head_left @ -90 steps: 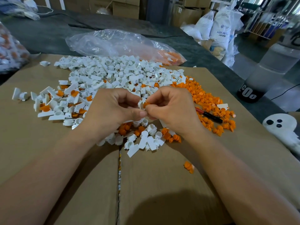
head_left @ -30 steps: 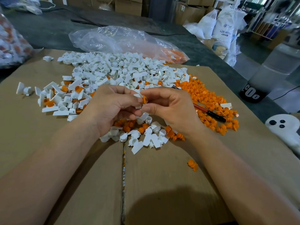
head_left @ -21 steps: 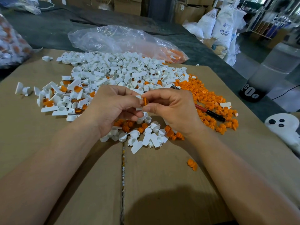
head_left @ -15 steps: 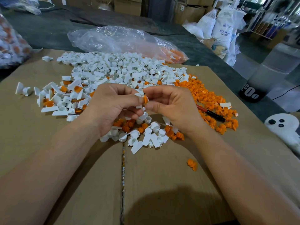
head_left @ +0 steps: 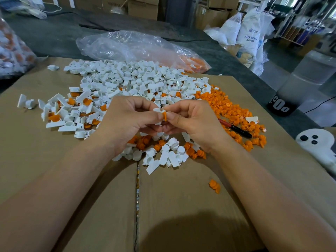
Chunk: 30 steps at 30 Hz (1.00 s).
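Observation:
My left hand (head_left: 127,122) pinches a small white plastic part (head_left: 157,110) above the cardboard. My right hand (head_left: 192,122) pinches an orange cap (head_left: 165,115) and holds it against that white part. Both hands meet over a small heap of mixed white and orange pieces (head_left: 163,151). A large pile of white parts (head_left: 131,82) lies behind the hands. A pile of orange caps (head_left: 234,113) spreads to the right.
Flattened cardboard (head_left: 91,206) covers the table. A clear plastic bag (head_left: 131,46) lies behind the white pile. A red and black marker (head_left: 236,129) rests among the orange caps. One orange cap (head_left: 214,186) lies alone near my right forearm. A white round object (head_left: 316,140) sits at right.
The hands have stayed together over the small heap. The orange cap between my fingertips has turned slightly and sits closer against the white part.

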{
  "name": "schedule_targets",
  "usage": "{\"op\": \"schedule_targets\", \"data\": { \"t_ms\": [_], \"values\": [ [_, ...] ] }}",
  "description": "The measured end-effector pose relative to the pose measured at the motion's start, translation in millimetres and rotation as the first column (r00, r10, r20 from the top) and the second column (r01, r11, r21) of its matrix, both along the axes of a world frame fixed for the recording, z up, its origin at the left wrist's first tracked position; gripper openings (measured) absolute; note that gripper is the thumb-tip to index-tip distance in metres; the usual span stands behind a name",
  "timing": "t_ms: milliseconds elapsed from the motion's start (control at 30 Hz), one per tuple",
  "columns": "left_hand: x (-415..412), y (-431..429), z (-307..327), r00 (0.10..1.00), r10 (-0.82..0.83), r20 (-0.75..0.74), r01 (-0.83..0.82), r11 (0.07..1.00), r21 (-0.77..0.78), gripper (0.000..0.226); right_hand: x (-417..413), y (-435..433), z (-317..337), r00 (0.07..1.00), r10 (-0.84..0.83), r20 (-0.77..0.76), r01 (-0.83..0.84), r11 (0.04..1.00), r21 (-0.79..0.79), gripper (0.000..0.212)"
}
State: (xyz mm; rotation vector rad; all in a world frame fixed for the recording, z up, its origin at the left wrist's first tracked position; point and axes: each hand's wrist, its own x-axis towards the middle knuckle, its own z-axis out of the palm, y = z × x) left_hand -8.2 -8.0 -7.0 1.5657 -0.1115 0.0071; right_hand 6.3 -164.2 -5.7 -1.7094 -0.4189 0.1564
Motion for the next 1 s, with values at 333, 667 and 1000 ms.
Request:
{"op": "schedule_targets", "data": {
  "t_ms": [333, 667, 1000],
  "values": [
    [3.1, 2.0, -0.1, 0.995, -0.008, -0.099, 0.000, 0.997, -0.074, 0.011, 1.2, -4.2, -0.4, 0.998, 0.038, 0.059, -0.034, 0.998, -0.059, 0.022],
    [3.6, 4.0, 2.4, 0.985, -0.035, -0.167, 0.016, 0.993, -0.114, 0.006, 1.9, 0.4, -7.2, 0.956, 0.030, 0.290, -0.020, 0.999, -0.038, 0.039],
    [1.0, 3.0, 2.7, 0.972, -0.089, -0.219, 0.064, 0.991, -0.118, 0.018, 3.7, -3.4, -10.9, 0.945, -0.018, 0.327, 0.037, 0.998, -0.051, 0.042]
  ]
}}
